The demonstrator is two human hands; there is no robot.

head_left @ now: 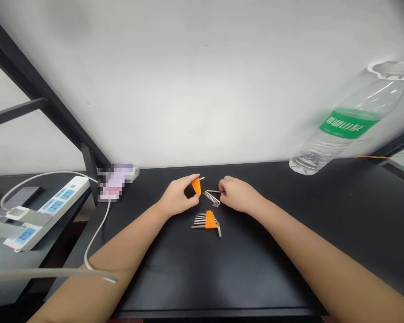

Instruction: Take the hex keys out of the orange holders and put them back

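Note:
My left hand [179, 197] pinches an orange hex key holder [196, 186] between thumb and fingers; a short bit of metal sticks out past its upper edge. My right hand [237, 193] is closed on a single hex key [213, 191], whose long end points left toward the holder. Between and just below the hands lie several loose hex keys [211, 198] side by side on the black table. Nearer to me rests a second orange holder [210, 220], filled with several hex keys graded by size.
A large clear bottle [350, 123] with a green label stands at the back right. On the left are a white power strip [50, 211], a white cable [99, 233], a dark phone [20, 199] and a black metal frame [47, 98]. A white wall [195, 89] rises behind the table [232, 269].

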